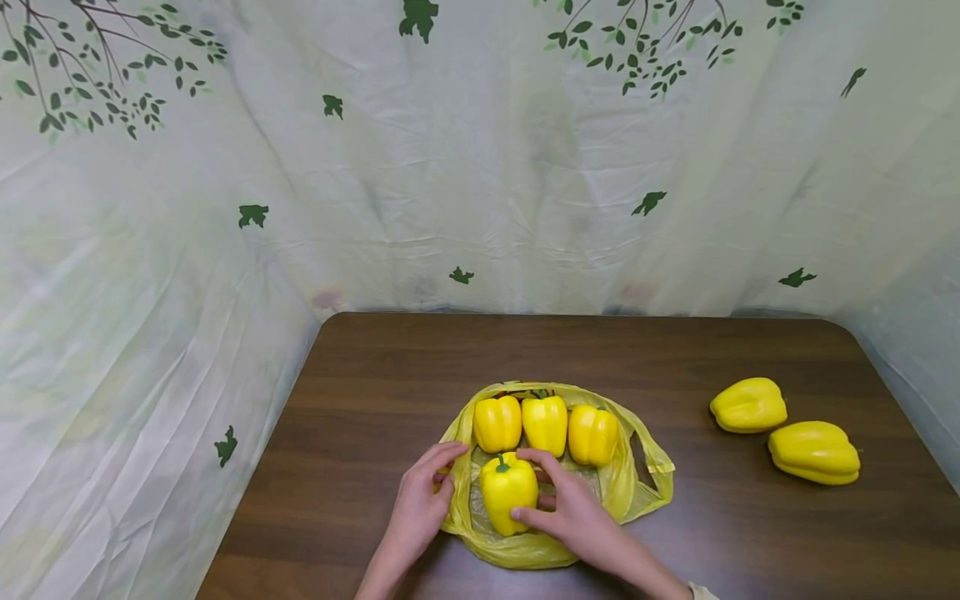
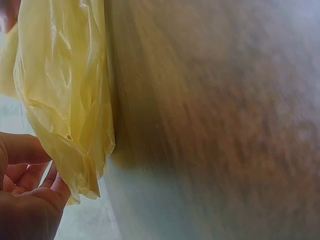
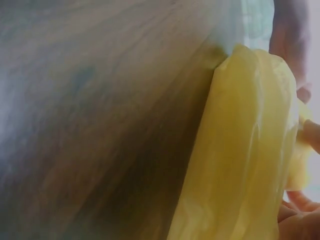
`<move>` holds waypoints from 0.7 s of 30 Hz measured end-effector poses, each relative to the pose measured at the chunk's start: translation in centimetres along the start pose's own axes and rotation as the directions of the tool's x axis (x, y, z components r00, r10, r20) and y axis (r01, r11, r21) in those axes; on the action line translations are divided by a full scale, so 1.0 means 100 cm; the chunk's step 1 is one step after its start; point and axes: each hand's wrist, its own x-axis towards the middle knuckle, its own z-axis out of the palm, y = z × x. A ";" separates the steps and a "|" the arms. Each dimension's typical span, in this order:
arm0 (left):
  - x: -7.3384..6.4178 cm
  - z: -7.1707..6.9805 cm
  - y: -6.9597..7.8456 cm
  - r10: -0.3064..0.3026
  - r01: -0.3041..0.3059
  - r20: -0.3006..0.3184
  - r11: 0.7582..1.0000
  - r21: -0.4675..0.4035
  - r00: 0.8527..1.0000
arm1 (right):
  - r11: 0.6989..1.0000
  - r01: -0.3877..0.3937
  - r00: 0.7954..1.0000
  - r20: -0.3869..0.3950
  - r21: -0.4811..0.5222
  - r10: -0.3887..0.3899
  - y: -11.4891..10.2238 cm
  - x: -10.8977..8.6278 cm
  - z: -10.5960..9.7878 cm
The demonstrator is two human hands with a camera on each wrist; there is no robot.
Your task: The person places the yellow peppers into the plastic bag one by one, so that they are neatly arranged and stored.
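A yellow plastic bag point(image 1: 517, 557) lies spread on the table with its mouth up. Inside, three yellow bell peppers stand in a row along the back: a left one point(image 1: 497, 424), a middle one point(image 1: 545, 423) and a right one point(image 1: 593, 435). My right hand point(image 1: 573, 510) grips another yellow bell pepper point(image 1: 504, 496), stem up, at the front of the bag, thumb and fingers on its right side. At the bag's left rim, my left hand point(image 1: 422, 497) pinches the thin plastic; in the left wrist view its fingers point(image 2: 30, 150) meet the bag's edge.
Two more yellow bell peppers lie on their sides at the right of the brown table point(image 1: 360, 392), one farther back point(image 1: 748, 406) and one nearer point(image 1: 815, 452). The bag's handle loop point(image 1: 658, 467) sticks out to the right. A pale leaf-printed curtain point(image 1: 480, 183) hangs behind the table.
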 end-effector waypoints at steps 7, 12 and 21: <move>0.000 0.001 -0.001 -0.002 0.002 0.000 1.000 -0.027 1.000 | 0.997 -0.039 0.998 -0.051 -0.069 0.036 0.002 0.007 0.008; 0.000 0.001 -0.001 0.001 -0.001 0.002 1.000 -0.024 1.000 | 0.997 -0.045 0.996 -0.084 -0.068 0.039 0.002 0.011 0.015; 0.000 0.001 0.000 -0.003 0.003 -0.001 1.000 -0.009 1.000 | 0.995 -0.073 0.993 -0.093 -0.074 0.066 0.002 0.013 0.019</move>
